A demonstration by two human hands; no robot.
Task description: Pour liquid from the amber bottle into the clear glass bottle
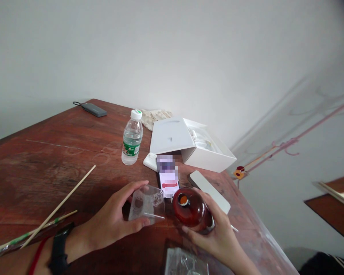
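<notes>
My left hand [117, 217] grips a clear square container [146, 200] between thumb and fingers; it has a round neck-like ring on its right side and a thin white stick across its lower part. In my right hand [218, 233] is a reddish-brown glass bottle [189, 210], tilted so that its uncapped round mouth faces me. The two held things are close together but apart. Behind them lies a phone [169, 185] with its screen lit, partly blurred out. At the bottom edge, another clear plastic piece [183, 261] is only partly in view.
A water bottle [132, 139] with a green label stands behind my left hand. An open white box [172, 135], a white flat case [210, 191] and a cloth [154, 116] lie behind. Wooden chopsticks [63, 202] are at left, a grey power bank [94, 110] far left.
</notes>
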